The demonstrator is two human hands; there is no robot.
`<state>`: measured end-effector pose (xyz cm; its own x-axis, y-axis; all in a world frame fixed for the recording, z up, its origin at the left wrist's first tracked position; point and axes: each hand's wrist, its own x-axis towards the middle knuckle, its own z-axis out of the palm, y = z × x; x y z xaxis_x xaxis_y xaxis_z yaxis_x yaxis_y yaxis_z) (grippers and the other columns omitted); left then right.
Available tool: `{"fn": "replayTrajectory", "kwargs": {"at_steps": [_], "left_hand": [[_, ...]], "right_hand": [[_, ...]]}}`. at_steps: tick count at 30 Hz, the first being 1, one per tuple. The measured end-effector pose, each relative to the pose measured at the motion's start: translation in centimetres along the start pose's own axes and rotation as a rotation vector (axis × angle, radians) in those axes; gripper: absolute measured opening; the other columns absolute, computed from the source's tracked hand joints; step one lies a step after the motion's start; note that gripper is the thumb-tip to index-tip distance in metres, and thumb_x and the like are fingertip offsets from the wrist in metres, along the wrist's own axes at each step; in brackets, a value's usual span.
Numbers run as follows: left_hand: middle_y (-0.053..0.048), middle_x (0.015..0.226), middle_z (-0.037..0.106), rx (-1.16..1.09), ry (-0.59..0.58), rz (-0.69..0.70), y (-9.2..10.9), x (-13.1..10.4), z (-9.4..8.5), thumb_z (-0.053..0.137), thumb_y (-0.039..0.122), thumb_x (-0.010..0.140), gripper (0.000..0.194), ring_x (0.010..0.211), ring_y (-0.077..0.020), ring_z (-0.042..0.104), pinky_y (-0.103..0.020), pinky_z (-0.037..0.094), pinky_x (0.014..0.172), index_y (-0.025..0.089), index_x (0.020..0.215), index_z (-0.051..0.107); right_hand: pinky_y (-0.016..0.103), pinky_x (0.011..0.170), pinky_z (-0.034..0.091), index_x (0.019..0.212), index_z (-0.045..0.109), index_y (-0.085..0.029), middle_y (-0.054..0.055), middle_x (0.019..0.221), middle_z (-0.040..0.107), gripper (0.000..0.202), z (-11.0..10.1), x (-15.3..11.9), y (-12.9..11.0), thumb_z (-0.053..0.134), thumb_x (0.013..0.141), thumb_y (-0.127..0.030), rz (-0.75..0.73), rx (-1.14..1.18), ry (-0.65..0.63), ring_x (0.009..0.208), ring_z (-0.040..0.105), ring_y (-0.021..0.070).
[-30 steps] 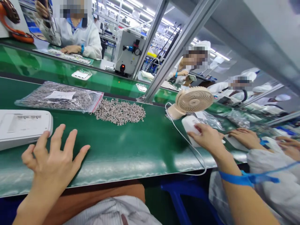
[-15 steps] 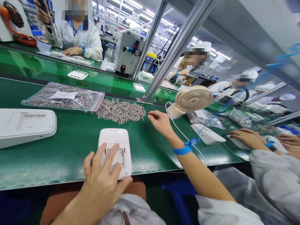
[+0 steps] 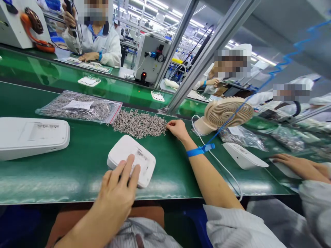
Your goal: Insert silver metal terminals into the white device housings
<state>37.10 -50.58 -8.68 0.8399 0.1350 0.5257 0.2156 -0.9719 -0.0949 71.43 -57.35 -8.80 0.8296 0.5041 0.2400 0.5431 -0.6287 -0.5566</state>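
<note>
On the green work surface lies a white plastic housing (image 3: 121,148) with an open rectangular recess, turned at an angle. My left hand (image 3: 119,186) rests its stretched fingers on the housing's near side, by the recess. Behind it spreads a pile of small silvery metal parts (image 3: 139,124). The fingertips of my right hand (image 3: 177,128) are pinched together at the right edge of that pile; whatever is between them is too small to make out. A blue band (image 3: 198,151) circles my right wrist.
A clear bag of metal parts (image 3: 80,106) lies beside the pile. Another white housing (image 3: 33,137) sits at left. To the right stand a beige fan (image 3: 227,113), its white cable (image 3: 224,168) and a white housing (image 3: 243,155). A co-worker's hands (image 3: 302,165) are at far right.
The housing under my left hand has turned, its far end swinging left. My right hand has closed in on the pile's right edge. The whole view has shifted slightly.
</note>
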Motion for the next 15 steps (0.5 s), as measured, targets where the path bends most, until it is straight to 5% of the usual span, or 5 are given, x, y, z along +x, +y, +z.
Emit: {"fn": "replayTrajectory", "kwargs": {"at_steps": [4, 7, 15], "left_hand": [[-0.007, 0.103, 0.065, 0.157, 0.151, -0.05, 2.9, 2.8, 1.1, 0.057, 0.019, 0.08, 0.021, 0.082, -0.0176, 0.053, -0.033, 0.034, 0.075, 0.016, 0.098, 0.066], [-0.003, 0.084, 0.063, 0.148, 0.158, -0.074, 4.0, 4.0, 1.7, 0.057, 0.021, 0.081, 0.011, 0.076, -0.016, 0.05, -0.032, 0.03, 0.073, 0.016, 0.086, 0.065], [-0.004, 0.105, 0.062, 0.139, 0.107, -0.056, 4.6, 3.7, 2.2, 0.051, 0.026, 0.086, 0.026, 0.096, -0.0176, 0.048, -0.031, 0.032, 0.082, 0.013, 0.107, 0.062]], "right_hand": [[0.029, 0.063, 0.041, 0.059, 0.062, -0.016, 0.002, 0.055, 0.058, 0.012, -0.4, -1.0, -0.1, 0.051, 0.064, -0.019, -0.004, -0.014, 0.088, 0.058, 0.051, 0.0155], [0.029, 0.064, 0.042, 0.064, 0.062, -0.016, 0.004, 0.062, 0.061, 0.014, -0.9, -2.3, -0.7, 0.05, 0.067, -0.022, -0.055, -0.001, 0.122, 0.06, 0.053, 0.0158], [0.03, 0.062, 0.044, 0.066, 0.06, -0.019, 0.003, 0.066, 0.06, 0.015, -1.2, -5.1, -4.0, 0.047, 0.073, -0.019, -0.395, 0.013, 0.249, 0.059, 0.052, 0.0149]]}}
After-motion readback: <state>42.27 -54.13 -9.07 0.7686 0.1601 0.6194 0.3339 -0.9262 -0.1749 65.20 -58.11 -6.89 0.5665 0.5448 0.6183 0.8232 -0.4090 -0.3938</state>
